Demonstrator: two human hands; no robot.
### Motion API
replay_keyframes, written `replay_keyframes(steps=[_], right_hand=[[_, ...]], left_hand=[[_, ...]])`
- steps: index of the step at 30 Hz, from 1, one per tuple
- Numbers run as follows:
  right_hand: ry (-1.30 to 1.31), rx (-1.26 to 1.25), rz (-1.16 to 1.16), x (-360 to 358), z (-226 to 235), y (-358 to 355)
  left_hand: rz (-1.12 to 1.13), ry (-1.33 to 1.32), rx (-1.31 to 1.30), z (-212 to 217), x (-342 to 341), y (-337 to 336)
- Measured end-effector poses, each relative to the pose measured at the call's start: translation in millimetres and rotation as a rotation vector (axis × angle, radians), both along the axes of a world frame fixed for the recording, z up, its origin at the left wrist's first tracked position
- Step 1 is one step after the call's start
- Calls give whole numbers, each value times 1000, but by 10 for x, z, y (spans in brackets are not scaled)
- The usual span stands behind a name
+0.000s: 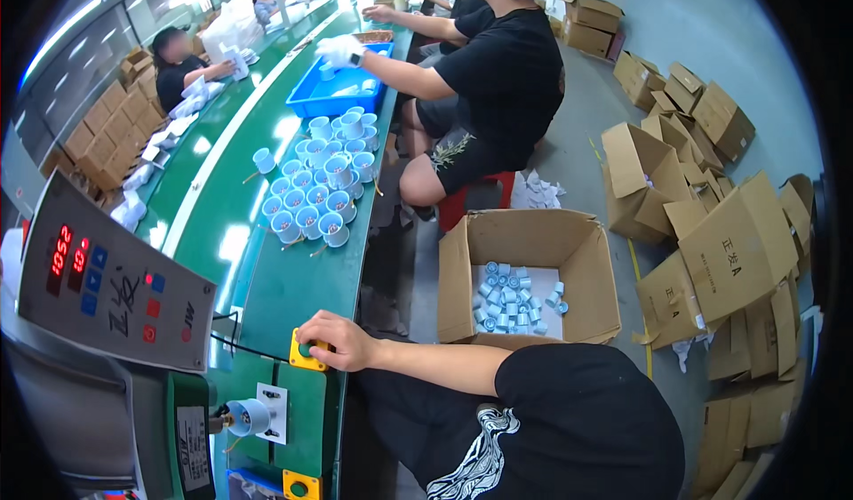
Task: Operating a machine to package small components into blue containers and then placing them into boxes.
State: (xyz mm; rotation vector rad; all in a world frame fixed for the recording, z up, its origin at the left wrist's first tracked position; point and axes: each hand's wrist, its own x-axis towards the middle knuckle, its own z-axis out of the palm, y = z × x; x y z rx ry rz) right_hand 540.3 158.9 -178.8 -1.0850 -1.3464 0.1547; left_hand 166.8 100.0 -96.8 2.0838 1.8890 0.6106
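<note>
My right hand point(342, 344) rests on a small yellow box with a green push button point(307, 349), fingers curled over it and thumb at its near side. The forearm reaches in from the right, out of a black sleeve. My left hand is not in view. Below, a light-blue plastic cup point(249, 417) lies sideways in the machine point(169, 411), between a metal spindle and a white plate point(274, 413). A thin wire hangs from this cup. A second yellow button box point(301, 485) sits at the lower edge, with no hand visible on it.
A control panel point(115, 273) with red digits stands at left. Many light-blue cups point(315, 180) crowd the green bench point(293, 278); beyond is a blue tray point(333, 104). A cardboard box point(529, 322) holds more cups. A co-worker point(506, 64) sits ahead. Cartons point(733, 260) line the right.
</note>
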Motion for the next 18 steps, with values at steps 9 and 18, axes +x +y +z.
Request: replay_keyframes(steps=[9,18], right_hand=[[-101,25,15,44,-59,49],[-77,32,-10,48,-61,30]], left_hand=[[-209,238,-112,63,-139,32],[-84,-88,-26,-180,-263,-67]])
